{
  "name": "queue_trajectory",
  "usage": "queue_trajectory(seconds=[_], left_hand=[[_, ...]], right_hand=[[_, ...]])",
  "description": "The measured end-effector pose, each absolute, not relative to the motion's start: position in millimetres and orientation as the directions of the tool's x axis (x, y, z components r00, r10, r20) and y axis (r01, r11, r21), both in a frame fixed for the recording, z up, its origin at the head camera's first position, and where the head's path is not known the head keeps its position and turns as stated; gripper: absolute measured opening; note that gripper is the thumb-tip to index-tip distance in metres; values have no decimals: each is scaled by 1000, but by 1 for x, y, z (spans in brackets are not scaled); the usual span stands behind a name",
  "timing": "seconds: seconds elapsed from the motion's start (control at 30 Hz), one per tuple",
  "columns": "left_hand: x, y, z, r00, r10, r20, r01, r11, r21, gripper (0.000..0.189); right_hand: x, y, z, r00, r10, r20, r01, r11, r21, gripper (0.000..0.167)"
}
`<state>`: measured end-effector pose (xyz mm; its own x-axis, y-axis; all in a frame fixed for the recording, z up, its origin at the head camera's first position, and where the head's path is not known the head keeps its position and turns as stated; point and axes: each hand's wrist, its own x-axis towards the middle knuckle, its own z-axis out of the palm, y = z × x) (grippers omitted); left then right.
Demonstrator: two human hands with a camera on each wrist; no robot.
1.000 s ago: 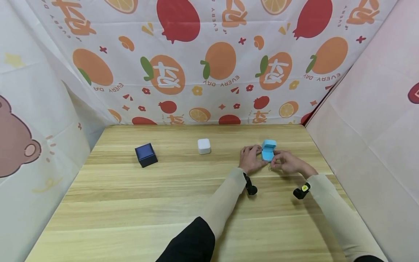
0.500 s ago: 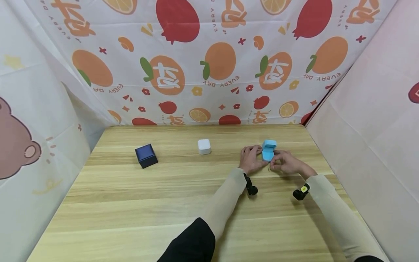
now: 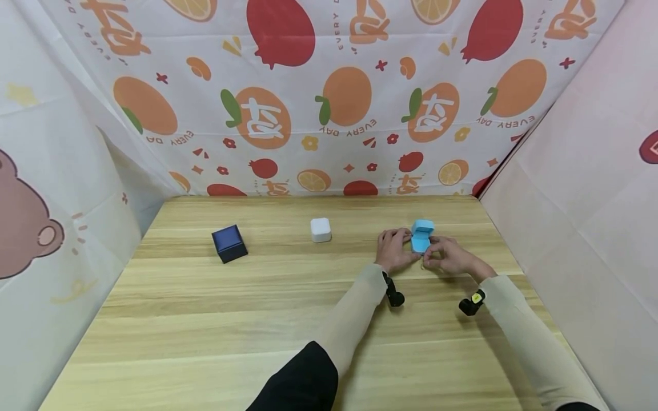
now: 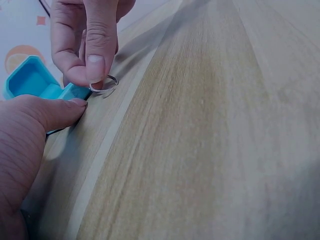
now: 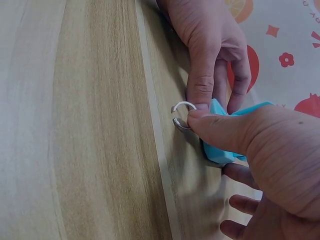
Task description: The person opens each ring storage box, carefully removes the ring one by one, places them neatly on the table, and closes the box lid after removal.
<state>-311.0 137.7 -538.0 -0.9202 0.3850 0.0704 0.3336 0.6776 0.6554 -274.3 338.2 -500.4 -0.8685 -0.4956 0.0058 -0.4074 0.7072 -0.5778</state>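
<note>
A light blue ring box (image 3: 422, 226) stands with its lid raised at the right of the table. My left hand (image 3: 393, 251) holds it from the left side, with the thumb along its front edge in the left wrist view. In front of the box, my right hand (image 3: 449, 255) pinches a thin silver ring (image 5: 181, 104) between thumb and index finger. The ring's band shows a gap in the right wrist view and sits just above the tabletop. Its other fingers are spread beside the box. The box's interior is partly hidden by the hands.
A small white box (image 3: 321, 230) with rounded corners stands at the back middle of the wooden table (image 3: 231, 319). Farther left is a dark blue box (image 3: 229, 244), apparently closed. Fruit-printed cloth (image 3: 298, 114) hangs behind the table, and pale cloth walls flank both sides.
My right hand has shifted very slightly left with the ring. The left hand and the ring box stay in place.
</note>
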Motion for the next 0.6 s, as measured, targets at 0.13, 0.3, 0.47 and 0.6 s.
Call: queue_trajectory(seconds=[0.13, 0.3, 0.47, 0.6], left_hand=[[-311, 138, -538, -920, 385, 75, 336, 675, 657, 64], [-312, 139, -540, -919, 387, 79, 342, 678, 650, 64], [-313, 139, -541, -918, 388, 85, 346, 677, 649, 65], [-313, 139, -540, -918, 388, 85, 346, 676, 651, 65]], right_hand=[[-274, 339, -500, -869, -496, 3, -405, 705, -583, 12], [-274, 340, -502, -871, -490, 4, -398, 703, -589, 11], [-274, 341, -503, -874, -485, 10, -396, 702, -592, 13], [-274, 342, -504, -879, -476, 8, -387, 706, -593, 14]])
